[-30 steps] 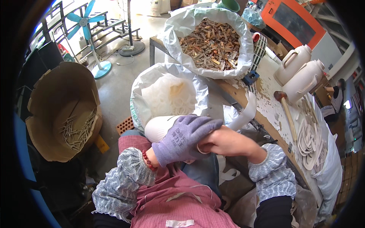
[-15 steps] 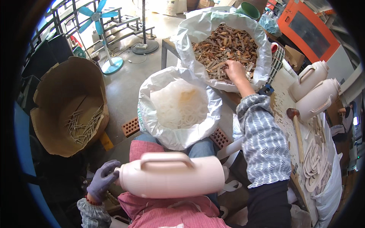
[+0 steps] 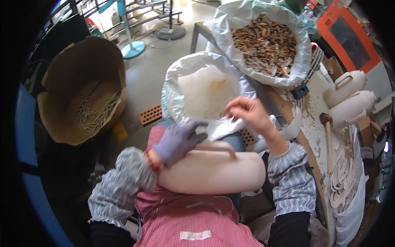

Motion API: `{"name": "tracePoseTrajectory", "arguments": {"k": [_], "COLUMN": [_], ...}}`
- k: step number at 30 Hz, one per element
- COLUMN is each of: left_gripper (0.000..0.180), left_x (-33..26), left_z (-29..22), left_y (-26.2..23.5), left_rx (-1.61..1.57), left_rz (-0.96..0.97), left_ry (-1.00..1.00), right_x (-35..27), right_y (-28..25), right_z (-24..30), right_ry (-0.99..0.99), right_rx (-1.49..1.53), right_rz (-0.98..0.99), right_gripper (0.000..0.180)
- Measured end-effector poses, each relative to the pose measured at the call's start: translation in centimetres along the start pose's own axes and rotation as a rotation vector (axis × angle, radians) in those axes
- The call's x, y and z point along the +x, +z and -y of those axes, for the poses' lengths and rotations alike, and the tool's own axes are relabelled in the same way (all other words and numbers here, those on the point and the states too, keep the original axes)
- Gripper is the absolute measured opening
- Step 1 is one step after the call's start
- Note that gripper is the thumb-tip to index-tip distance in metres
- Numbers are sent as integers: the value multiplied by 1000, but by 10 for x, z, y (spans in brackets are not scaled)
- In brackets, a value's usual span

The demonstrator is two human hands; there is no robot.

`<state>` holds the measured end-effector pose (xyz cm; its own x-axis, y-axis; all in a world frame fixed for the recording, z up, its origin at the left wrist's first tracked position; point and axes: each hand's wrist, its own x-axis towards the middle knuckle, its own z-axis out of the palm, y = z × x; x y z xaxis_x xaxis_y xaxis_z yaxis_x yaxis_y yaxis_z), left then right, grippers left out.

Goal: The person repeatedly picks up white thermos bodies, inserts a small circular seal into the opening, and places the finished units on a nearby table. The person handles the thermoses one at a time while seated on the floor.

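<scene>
Across my lap lies a pale pink jug (image 3: 210, 177) with a long handle, on its side. My left hand (image 3: 180, 140), in a purple-grey glove, is over its left end, fingers apart and holding nothing visible. My bare right hand (image 3: 251, 117) hovers above the handle, thumb and fingers pinched together. A small thin piece seems to show at its fingertips, too small to name. Beyond my hands stands a white sack (image 3: 179, 70) of translucent rings (image 3: 201, 92). Farther right, another lined sack (image 3: 302, 45) holds many small brown and metallic strips (image 3: 267, 45).
A large cardboard bin (image 3: 82, 57) with thin sticks stands left. On the right bench are two similar jugs (image 3: 352, 109), a mallet (image 3: 328, 144) and coiled pale strips (image 3: 343, 177). Perforated bricks (image 3: 151, 115) sit near the ring sack. A blue fan base (image 3: 133, 50) stands behind.
My right hand has left the sack of strips and come back over the jug. My left hand has moved from the jug's left end tip to above its body. The view has shifted.
</scene>
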<state>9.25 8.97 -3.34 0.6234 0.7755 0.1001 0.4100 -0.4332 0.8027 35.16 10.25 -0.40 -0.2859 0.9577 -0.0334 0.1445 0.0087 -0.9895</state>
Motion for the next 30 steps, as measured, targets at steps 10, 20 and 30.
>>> {"name": "tracePoseTrajectory", "arguments": {"k": [10,20,30], "left_gripper": [23,54,48], "left_x": [4,-26,-13], "left_z": [32,41,51], "left_y": [8,-2,2], "left_rx": [88,-545,-576], "left_rz": [217,472,684], "left_ry": [92,-378,-411], "right_x": [-27,-36,-59], "right_y": [60,68,92], "right_z": [-42,-16,-33], "right_ry": [-409,-641,-661], "right_rx": [-700,-1107,-1209], "right_rz": [3,-17,42], "right_gripper": [15,17,25]}}
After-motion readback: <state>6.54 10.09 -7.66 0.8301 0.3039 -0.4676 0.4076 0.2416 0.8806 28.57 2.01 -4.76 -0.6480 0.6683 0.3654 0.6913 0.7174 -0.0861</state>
